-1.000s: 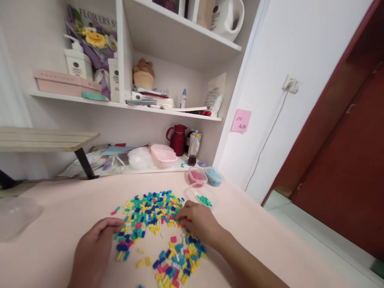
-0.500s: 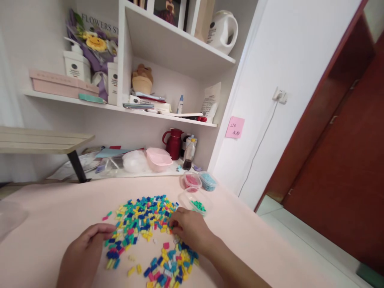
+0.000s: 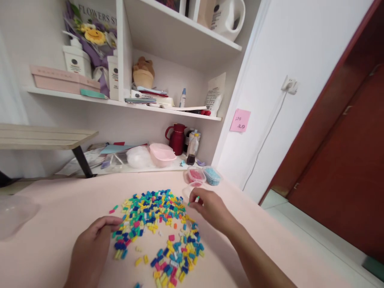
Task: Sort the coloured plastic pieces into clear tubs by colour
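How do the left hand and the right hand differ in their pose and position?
The left hand is at the left edge of the brick pile, while the right hand is by its right side, partly hiding the clear plastic container. The left hand's visible fingers extend fairly straight; the right hand's index finger and thumb bend toward each other. Both hands are bare.

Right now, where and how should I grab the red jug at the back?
Probably by its handle, from the left: the loop sticks out that way from the upright red jug. Bottles stand close on its right, and the pink tub sits front-left, so reach over that.
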A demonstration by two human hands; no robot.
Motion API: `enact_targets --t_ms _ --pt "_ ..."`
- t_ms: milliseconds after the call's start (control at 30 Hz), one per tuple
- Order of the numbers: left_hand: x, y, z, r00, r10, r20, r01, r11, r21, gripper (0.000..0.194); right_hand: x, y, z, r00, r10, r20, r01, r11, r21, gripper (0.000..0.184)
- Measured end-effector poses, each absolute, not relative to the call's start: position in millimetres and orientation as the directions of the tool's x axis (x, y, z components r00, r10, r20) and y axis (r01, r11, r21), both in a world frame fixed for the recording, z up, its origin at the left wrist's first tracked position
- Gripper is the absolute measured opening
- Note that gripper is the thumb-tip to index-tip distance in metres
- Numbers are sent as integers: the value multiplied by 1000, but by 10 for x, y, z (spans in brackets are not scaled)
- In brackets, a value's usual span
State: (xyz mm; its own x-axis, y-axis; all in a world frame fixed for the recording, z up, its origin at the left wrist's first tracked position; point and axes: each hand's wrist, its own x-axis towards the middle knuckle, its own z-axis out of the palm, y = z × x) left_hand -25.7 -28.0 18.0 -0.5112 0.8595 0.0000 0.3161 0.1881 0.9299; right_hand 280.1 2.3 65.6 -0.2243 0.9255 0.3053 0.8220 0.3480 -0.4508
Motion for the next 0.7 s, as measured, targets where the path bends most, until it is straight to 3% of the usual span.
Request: enact_targets --t_ms 167,267,500,700 --pt "-266 -275 187 -504 864 -16 314 200 928 24 3078 100 683 -11 903 429 888 206 -411 13" --pt "-250 -280 226 -515 856 -33 311 223 924 26 3086 117 651 10 870 493 880 226 -418 22" --pt "-238 -276 220 -517 856 -5 335 208 919 25 2772 -14 624 -226 791 569 683 545 -487 19" --pt "-277 -278 155 -527 848 53 356 164 920 25 2540 -81 587 -417 727 546 510 684 -521 18"
